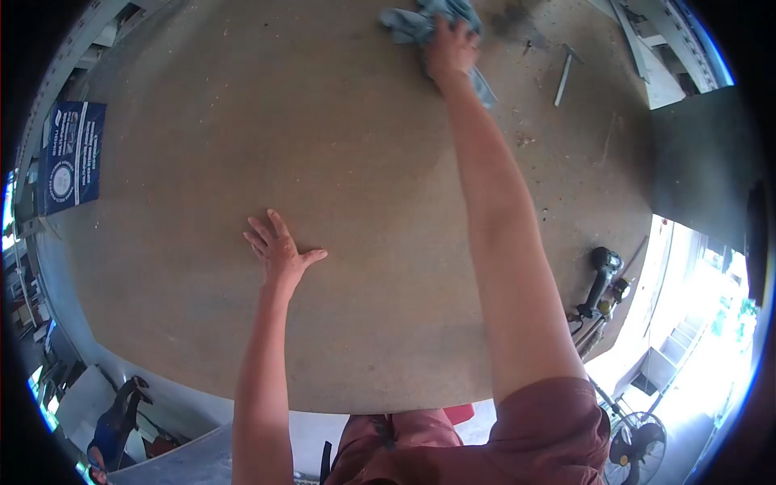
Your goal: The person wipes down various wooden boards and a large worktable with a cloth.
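Note:
My left hand [279, 250] rests flat on the brown tabletop [356, 315], left of the middle, with its fingers spread and nothing under them but the surface. Far forward, my right arm is stretched out toward the table's far side. There my right hand [453, 50] presses on and grips a crumpled blue-grey cloth [411, 26], which spreads out to the left of and below the fingers. To the right of that hand lies a thin T-shaped metal tool [564, 77], apart from the cloth. Crumbs and dark specks [525, 140] dot the surface near it.
A blue printed box [74, 156] stands at the left edge. Near the right edge lie a dark cordless power tool [600, 279] and some rod-like tools [596, 330]. A grey panel [703, 158] borders the far right, and a fan [638, 449] stands on the floor below.

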